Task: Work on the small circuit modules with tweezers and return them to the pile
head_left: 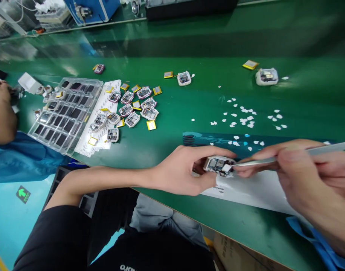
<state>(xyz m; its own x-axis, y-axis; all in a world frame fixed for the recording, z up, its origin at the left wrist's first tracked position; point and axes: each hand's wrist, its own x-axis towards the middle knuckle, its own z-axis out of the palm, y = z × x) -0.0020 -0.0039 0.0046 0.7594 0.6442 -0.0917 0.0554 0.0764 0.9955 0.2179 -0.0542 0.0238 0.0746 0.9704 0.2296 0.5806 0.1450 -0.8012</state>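
My left hand (186,169) grips a small white device shell (219,165) with an exposed circuit board, holding it over a white sheet (251,190) near the front edge of the green table (189,45). My right hand (299,173) holds metal tweezers (263,161) whose tip touches the right side of that shell.
A pile of similar open shells with yellow batteries (133,109) lies to the left, beside a clear tray of dark screens (65,113). Two more shells (184,78) (266,76) sit farther back. Small white stickers (243,116) are scattered behind my hands. Another person's arm in a blue sleeve (8,150) is at far left.
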